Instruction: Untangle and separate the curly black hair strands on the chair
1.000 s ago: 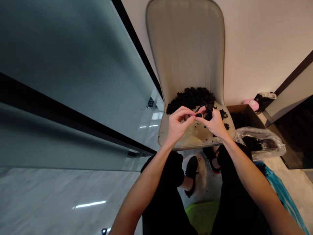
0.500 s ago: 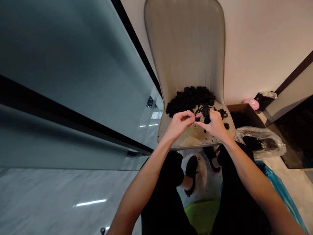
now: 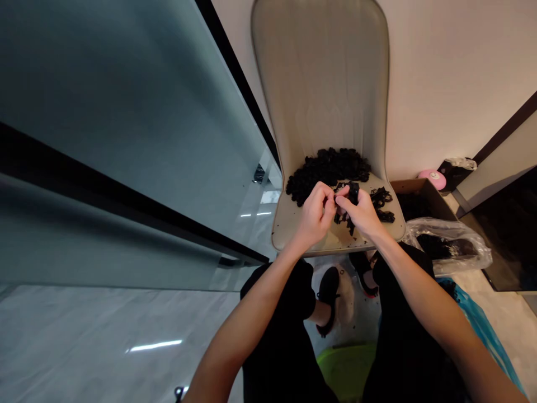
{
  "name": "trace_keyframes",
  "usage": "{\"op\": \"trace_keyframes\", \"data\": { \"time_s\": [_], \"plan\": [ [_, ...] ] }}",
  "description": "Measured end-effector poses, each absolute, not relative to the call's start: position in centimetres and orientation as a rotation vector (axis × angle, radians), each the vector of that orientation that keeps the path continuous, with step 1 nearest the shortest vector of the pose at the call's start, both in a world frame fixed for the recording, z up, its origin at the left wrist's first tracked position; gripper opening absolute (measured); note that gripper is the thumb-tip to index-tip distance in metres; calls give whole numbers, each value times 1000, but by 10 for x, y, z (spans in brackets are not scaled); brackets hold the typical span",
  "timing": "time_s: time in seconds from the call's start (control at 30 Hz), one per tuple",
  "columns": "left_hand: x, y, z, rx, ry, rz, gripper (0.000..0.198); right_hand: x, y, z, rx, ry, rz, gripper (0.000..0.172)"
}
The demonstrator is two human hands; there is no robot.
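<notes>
A beige chair (image 3: 321, 84) stands in front of me, and a heap of small black pieces (image 3: 327, 167) lies at the back of its seat. My left hand (image 3: 315, 214) and my right hand (image 3: 357, 212) meet over the seat's front half, fingers curled and pinched together. Between them they grip a small bunch of black pieces (image 3: 351, 195); part of it sticks up above my right fingers. More loose black pieces (image 3: 382, 199) lie on the seat just right of my right hand.
A glass-topped table (image 3: 126, 140) fills the left side. Right of the chair sit a cardboard box (image 3: 419, 193), a pink object (image 3: 432, 178) and a clear plastic bag (image 3: 448, 243) with dark contents. A green container (image 3: 346, 369) and blue plastic (image 3: 482, 330) lie by my legs.
Both hands have closed tighter together and shifted slightly toward the heap. The bunch of black pieces has risen higher between the fingers.
</notes>
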State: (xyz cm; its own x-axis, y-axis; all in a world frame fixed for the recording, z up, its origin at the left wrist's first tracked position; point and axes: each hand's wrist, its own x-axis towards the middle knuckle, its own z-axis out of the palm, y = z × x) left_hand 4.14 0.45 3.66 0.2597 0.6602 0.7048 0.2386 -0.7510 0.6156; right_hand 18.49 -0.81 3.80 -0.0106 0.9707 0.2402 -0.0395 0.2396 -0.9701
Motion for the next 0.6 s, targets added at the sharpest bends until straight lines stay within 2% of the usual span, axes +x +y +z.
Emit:
{"op": "trace_keyframes", "data": {
  "time_s": [0.17,0.6],
  "plan": [
    [48,7,30,2205,914,1718,17,159,-11,34,-988,-976,1126,31],
    [42,15,26,2257,980,1765,18,147,-10,34,-884,-805,1129,43]
  ]
}}
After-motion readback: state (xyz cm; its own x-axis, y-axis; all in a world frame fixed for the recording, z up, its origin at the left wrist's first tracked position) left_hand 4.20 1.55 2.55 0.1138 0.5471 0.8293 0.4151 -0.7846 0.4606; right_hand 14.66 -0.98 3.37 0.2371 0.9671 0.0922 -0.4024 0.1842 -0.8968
